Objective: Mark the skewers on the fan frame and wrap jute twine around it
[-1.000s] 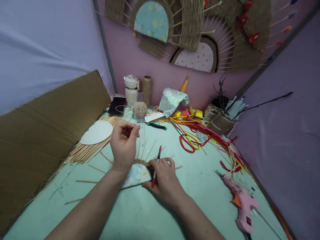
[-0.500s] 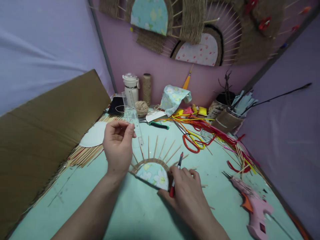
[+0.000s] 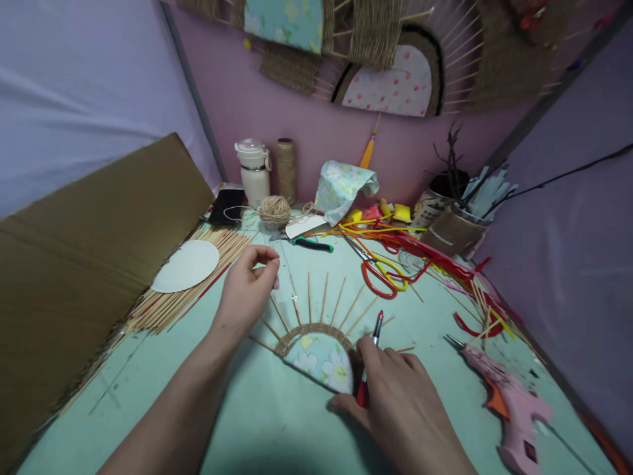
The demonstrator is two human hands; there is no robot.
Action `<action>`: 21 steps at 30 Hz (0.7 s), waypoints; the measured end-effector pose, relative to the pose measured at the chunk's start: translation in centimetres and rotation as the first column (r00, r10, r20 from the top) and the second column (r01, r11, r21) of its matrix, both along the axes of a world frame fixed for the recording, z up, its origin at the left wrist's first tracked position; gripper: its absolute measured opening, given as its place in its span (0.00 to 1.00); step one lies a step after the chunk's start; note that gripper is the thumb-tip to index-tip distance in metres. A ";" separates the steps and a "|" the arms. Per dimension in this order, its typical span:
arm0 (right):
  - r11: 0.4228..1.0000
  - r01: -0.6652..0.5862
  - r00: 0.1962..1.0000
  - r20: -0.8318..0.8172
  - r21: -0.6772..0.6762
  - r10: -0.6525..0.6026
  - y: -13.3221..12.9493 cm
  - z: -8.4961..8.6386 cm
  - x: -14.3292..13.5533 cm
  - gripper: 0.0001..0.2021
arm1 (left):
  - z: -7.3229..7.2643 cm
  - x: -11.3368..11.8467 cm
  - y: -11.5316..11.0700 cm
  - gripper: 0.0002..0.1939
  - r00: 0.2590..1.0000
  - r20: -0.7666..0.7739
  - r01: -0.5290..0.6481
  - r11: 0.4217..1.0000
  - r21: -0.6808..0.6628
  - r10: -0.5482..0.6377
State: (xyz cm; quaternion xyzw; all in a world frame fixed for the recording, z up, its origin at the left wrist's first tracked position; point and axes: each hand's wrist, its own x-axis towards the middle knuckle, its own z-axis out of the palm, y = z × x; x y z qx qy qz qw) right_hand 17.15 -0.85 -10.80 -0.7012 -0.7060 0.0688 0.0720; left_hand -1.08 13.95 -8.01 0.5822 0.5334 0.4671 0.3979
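Observation:
My left hand (image 3: 248, 285) is closed in a pinch on a clear ruler (image 3: 287, 269), whose thin outline slants down to the sticks' tips. Below it lies a half-round piece (image 3: 319, 363) covered in pale blue floral fabric, with a twine-wrapped curved rim (image 3: 316, 328). Several thin wooden sticks (image 3: 324, 298) fan out from that rim. My right hand (image 3: 395, 389) is closed round a red-and-silver pen (image 3: 377, 328), tip pointing away from me. Its thumb and fingers also rest at the right end of the half-round piece, covering that part.
Red-and-yellow scissors (image 3: 380, 280), green-handled pliers (image 3: 312, 245) and a twine ball (image 3: 275, 210) lie beyond. A pink glue gun (image 3: 514, 409) is at right. At left, a white oval (image 3: 186, 266) rests on loose sticks beside a cardboard panel (image 3: 103, 244). Finished fan pieces hang on the wall.
My left hand has brought the clear ruler down and nearer the sticks, and the ruler has turned so it shows less plainly. My right hand keeps its hold; the view has shifted slightly.

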 end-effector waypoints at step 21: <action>0.990 -0.141 0.974 -0.178 -0.016 0.136 1.3 -0.6 -0.8 0.28 | -1.3 -1.2 -0.1 0.11 0.921 -0.376 0.064 0.991 -0.121 -0.106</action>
